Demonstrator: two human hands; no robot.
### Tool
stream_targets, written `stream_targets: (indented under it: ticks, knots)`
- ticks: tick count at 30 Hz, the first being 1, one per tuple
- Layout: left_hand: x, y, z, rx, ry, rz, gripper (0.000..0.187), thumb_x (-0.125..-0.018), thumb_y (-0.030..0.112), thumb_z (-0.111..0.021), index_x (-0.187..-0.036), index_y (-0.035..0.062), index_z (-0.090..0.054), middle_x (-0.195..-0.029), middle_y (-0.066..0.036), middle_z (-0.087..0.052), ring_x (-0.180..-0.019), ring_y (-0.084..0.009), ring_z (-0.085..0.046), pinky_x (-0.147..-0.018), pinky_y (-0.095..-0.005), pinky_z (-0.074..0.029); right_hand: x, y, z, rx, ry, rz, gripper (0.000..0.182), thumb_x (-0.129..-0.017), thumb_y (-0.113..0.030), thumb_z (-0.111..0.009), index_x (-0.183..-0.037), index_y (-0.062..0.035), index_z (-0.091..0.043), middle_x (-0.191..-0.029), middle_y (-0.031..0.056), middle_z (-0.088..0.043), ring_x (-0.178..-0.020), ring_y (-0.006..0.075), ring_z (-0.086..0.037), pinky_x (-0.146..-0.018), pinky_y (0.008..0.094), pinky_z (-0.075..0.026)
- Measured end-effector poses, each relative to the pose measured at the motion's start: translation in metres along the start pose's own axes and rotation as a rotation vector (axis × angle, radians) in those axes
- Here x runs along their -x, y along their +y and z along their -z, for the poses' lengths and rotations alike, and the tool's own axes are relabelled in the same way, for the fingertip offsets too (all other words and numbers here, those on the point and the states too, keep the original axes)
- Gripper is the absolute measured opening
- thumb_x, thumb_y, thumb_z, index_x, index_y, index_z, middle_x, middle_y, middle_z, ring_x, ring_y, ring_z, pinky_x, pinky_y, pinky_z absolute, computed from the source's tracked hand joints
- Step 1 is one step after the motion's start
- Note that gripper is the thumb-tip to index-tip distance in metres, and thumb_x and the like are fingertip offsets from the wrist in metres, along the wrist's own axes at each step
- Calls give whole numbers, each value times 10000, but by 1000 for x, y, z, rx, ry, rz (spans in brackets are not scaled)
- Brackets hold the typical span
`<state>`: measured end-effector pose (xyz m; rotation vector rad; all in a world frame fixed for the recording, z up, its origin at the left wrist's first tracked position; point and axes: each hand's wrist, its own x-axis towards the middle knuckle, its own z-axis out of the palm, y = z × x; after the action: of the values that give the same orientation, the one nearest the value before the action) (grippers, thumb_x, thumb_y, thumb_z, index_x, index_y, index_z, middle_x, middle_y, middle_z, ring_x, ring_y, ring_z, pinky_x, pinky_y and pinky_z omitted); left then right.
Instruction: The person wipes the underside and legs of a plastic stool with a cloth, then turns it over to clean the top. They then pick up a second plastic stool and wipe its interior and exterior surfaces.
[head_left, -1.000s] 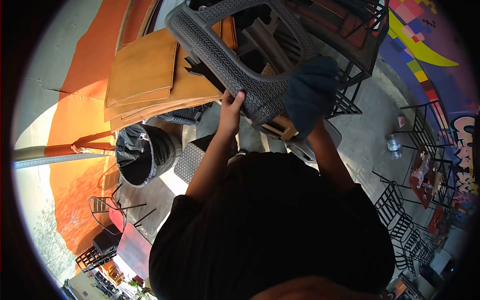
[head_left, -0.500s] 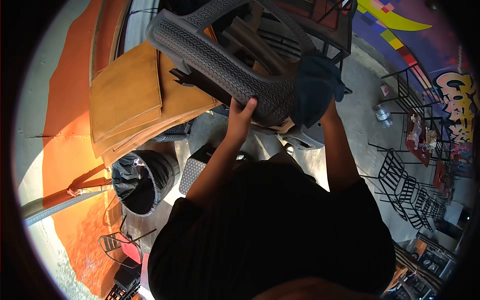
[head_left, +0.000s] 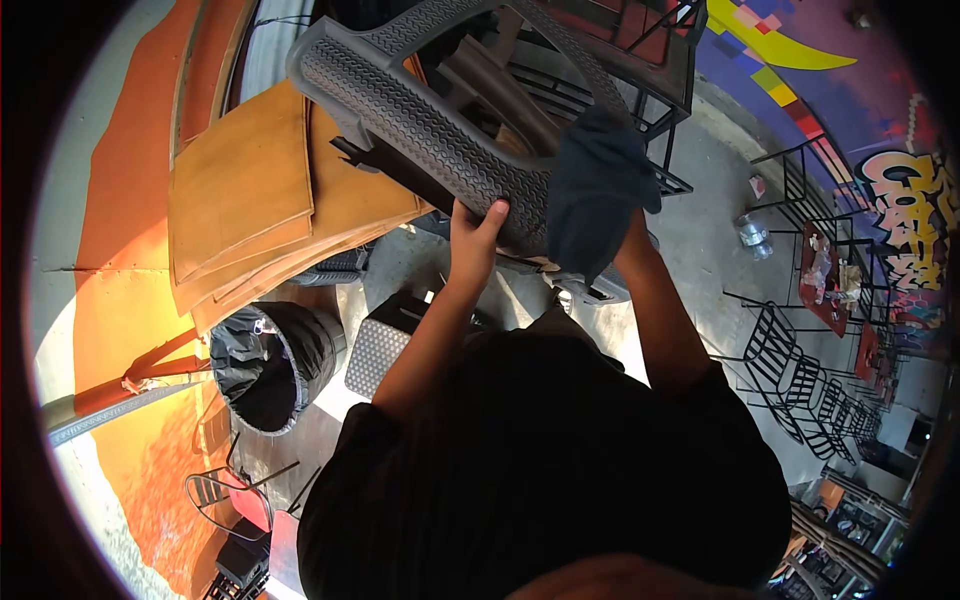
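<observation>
A dark grey plastic chair (head_left: 415, 125) with a woven-look pattern is held up tilted in front of me. My left hand (head_left: 475, 238) grips its lower edge, thumb on the patterned face. A dark blue cloth (head_left: 600, 190) lies against the right part of the chair, over the corner of the frame. Beneath that cloth is my right hand (head_left: 632, 245), with only the wrist side showing; its fingers are covered, closed on the fabric as far as I can see.
Brown boards (head_left: 245, 180) are stacked at the left. Below them stands a bin with a black bag (head_left: 270, 370), beside a grey patterned plastic piece (head_left: 378, 355). Black metal chairs (head_left: 800, 380) line the right side, near a plastic bottle (head_left: 754, 236). A dark table frame (head_left: 650, 75) is behind.
My right hand has slid the cloth left and slightly down along the chair. The left hand keeps its grip on the edge, and the view has shifted a little.
</observation>
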<state>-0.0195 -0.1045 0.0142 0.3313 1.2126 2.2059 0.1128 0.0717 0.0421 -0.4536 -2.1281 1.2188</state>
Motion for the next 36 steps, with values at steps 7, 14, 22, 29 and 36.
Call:
stream_targets:
  ticks: [7,14,22,29,36]
  knots:
    - [-1,-4,-4,-104,116,-58,544,-931,213,-719,-1352,-21,-468,-1283,-127,-601,-1177,-219,-580,-1076,-357,-425,-80,10,39,470,-209,212,338,-943,-237,-629,-1235,-66,-646,-1280,142,-644,-1196,303,-594,-1063,391,-445]
    - [11,-7,-13,-87,201,-151,563,-946,233,-696,-1380,-11,-433,-1281,-133,-592,-1164,-217,-572,-1069,-360,-418,-61,5,22,288,-202,428,321,-929,-262,-605,-1189,-79,-649,-1230,127,-656,-1183,299,-597,-1058,406,-440]
    - [19,-44,-1,-61,305,-446,422,-996,227,-613,-1308,41,-399,-1254,-108,-554,-1174,-201,-524,-1073,-373,-385,-70,-37,2,467,-405,552,256,-858,-278,-634,-1017,-85,-687,-1106,168,-676,-1028,323,-639,-946,438,-489]
    - [22,-40,18,-69,239,-406,484,-969,203,-670,-1331,47,-388,-1206,-133,-611,-1047,-199,-613,-922,-348,-503,-95,-62,-37,285,-621,539,280,-881,-279,-622,-1020,-53,-710,-1063,193,-706,-960,375,-673,-883,452,-526]
    - [19,-33,25,-218,195,-332,496,-964,252,-698,-1286,53,-376,-1247,-140,-577,-1144,-218,-560,-1011,-371,-448,-153,-54,-120,377,-658,668,239,-880,-241,-635,-961,-35,-726,-1014,188,-723,-937,325,-693,-874,406,-540]
